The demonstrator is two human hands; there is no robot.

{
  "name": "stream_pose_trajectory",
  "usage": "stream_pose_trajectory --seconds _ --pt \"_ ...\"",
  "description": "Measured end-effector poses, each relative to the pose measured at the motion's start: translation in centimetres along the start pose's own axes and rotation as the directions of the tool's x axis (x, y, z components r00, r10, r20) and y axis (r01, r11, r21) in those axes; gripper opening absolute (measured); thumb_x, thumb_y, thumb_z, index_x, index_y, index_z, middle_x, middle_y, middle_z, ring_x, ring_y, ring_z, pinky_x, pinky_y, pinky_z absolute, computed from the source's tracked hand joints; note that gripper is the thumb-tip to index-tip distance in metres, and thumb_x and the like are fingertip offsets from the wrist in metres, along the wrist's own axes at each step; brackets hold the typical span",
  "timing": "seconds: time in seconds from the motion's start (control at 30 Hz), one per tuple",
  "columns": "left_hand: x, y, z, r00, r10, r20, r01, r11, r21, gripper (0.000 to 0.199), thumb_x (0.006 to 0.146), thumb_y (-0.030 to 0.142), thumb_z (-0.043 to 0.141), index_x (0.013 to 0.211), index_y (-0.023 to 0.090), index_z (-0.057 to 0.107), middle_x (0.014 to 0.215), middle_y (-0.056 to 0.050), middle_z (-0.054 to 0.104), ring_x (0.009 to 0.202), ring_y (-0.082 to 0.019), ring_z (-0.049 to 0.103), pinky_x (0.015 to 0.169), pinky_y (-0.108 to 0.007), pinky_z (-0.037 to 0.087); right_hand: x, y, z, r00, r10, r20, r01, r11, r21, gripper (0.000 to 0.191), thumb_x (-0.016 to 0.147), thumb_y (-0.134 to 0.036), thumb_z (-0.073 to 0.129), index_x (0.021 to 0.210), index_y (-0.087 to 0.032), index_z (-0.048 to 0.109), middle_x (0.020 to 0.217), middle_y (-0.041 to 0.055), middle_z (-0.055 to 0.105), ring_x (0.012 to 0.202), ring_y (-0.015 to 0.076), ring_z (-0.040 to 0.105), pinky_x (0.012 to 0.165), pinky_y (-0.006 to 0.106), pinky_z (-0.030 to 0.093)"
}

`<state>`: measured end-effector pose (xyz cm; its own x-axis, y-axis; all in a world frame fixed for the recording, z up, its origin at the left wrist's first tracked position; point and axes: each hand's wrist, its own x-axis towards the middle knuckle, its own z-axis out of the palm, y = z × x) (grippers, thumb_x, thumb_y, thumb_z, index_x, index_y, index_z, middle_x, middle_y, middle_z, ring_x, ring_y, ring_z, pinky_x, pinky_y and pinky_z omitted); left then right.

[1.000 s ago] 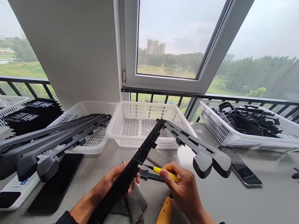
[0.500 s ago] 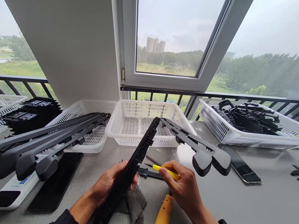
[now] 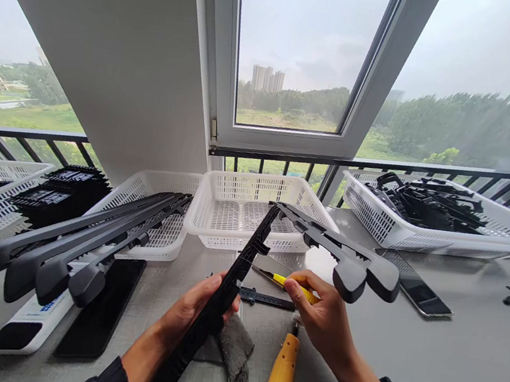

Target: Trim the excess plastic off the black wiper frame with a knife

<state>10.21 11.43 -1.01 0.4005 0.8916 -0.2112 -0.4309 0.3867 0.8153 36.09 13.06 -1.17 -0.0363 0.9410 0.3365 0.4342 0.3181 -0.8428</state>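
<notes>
Yellow-handled tool (image 3: 279,279) shifted farther along black strip (image 3: 234,273). White baskets (image 3: 215,235) line grey table's (image 3: 439,362) far side, left to right; window (image 3: 301,27) behind. Left hand (image 3: 188,308) curled around strip, near centre; right hand (image 3: 326,311) pinches tool.

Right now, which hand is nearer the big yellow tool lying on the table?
Right. The right hand is just beyond the tip of the big yellow tool, slightly rightward; the left hand is farther off to its left.

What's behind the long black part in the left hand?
The black part crosses in front of the middle white basket, visible either side. Lower down, gray cloth shows to its right. What the part directly covers cannot be seen.
</notes>
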Motion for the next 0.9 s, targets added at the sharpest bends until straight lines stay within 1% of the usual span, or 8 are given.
stream_pose_trajectory --seconds 0.2,0.4,0.5,0.6,0.7,0.8,0.9 --pt "-0.11 0.13 0.24 1.0 0.011 -0.016 -0.011 1.0 0.015 0.043 0.09 0.057 0.08 0.094 0.014 0.073 0.081 -0.006 0.071 0.061 -0.013 0.053 0.056 -0.026 0.037 0.18 0.13 -0.11 0.999 0.01 -0.037 -0.01 1.0 0.002 0.056 0.099 -0.073 0.06 0.081 -0.022 0.072 0.075 0.004 0.071 0.07 0.0214 0.064 0.065 0.03 0.051" --pt "0.01 -0.08 0.13 1.0 0.017 -0.014 -0.017 1.0 0.001 0.044 0.089 0.059 0.081 0.093 0.015 0.074 0.079 -0.005 0.07 0.06 -0.014 0.05 0.056 -0.026 0.033 0.29 0.09 0.01 0.999 0.013 -0.052 -0.013 1.0 0.003 0.057 0.099 -0.075 0.059 0.08 -0.022 0.072 0.073 0.0034 0.069 0.069 0.0212 0.062 0.064 0.03 0.05" --pt "-0.03 -0.12 0.1 1.0 0.027 0.004 -0.027 1.0 0.005 0.046 0.088 0.06 0.082 0.098 0.015 0.077 0.078 -0.005 0.07 0.061 -0.015 0.051 0.057 -0.027 0.033 0.3 0.16 0.11 0.998 0.016 -0.066 -0.016 1.0 0.003 0.058 0.099 -0.075 0.057 0.081 -0.022 0.071 0.074 0.0036 0.069 0.07 0.021 0.062 0.066 0.03 0.049" --pt "-0.17 -0.12 0.1 1.0 0.02 0.017 -0.02 1.0 0.011 0.05 0.086 0.061 0.084 0.106 0.016 0.078 0.082 -0.006 0.072 0.065 -0.015 0.054 0.058 -0.027 0.034 0.34 0.38 0.13 0.997 0.02 -0.069 -0.02 1.0 0.004 0.057 0.099 -0.074 0.058 0.081 -0.022 0.071 0.074 0.0031 0.068 0.069 0.0207 0.061 0.066 0.03 0.049" --pt "-0.24 -0.14 0.06 0.999 0.014 0.035 -0.014 1.0 0.014 0.049 0.086 0.06 0.085 0.107 0.016 0.077 0.085 -0.006 0.073 0.068 -0.016 0.056 0.061 -0.026 0.038 0.4 0.55 0.06 0.996 0.023 -0.08 -0.023 1.0 0.004 0.057 0.1 -0.074 0.058 0.082 -0.021 0.071 0.075 0.0035 0.068 0.071 0.0211 0.061 0.068 0.031 0.049" --pt "-0.22 -0.14 0.01 0.998 0.019 0.054 -0.019 1.0 0.007 0.049 0.085 0.059 0.087 0.107 0.017 0.076 0.084 -0.006 0.073 0.07 -0.015 0.057 0.063 -0.026 0.04 0.35 0.42 0.05 0.998 0.021 -0.053 -0.021 1.0 0.008 0.055 0.1 -0.072 0.059 0.081 -0.021 0.071 0.073 0.0027 0.068 0.067 0.0201 0.06 0.064 0.03 0.047" --pt "-0.2 -0.17 -0.05 0.998 0.012 0.063 -0.012 1.0 -0.004 0.05 0.085 0.059 0.087 0.108 0.017 0.075 0.085 -0.006 0.073 0.07 -0.015 0.057 0.062 -0.025 0.04 0.05 -0.01 0.22 1.0 0.008 -0.007 -0.007 1.0 0.019 0.051 0.101 -0.067 0.06 0.082 -0.021 0.072 0.074 0.0027 0.07 0.069 0.0201 0.063 0.064 0.029 0.047"
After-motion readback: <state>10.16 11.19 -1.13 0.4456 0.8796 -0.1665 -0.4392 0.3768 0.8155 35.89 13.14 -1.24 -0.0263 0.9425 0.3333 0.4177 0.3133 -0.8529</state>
